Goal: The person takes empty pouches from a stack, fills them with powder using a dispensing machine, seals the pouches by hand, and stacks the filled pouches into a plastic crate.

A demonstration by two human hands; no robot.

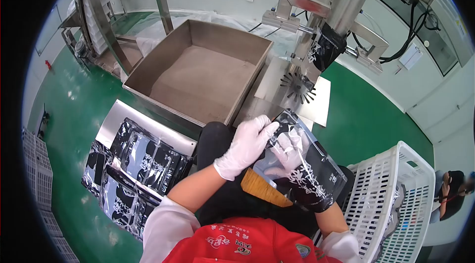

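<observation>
A black, partly see-through plastic bag with white printed characters is held in front of my lap. My gloved left hand is closed, its fingers pinching the bag's upper end. Through the clear film shows my gloved right hand, its fingers somewhat spread near the same end. The bag covers my right wrist; I cannot tell whether that hand is inside it or behind it. To the left, several similar flat bags lie stacked on a metal tray.
A large metal bin holding grey-brown powder stands ahead. Right of it is a metal filling machine with a black bag at its spout. A white crate sits at my right, and another person is at the far right.
</observation>
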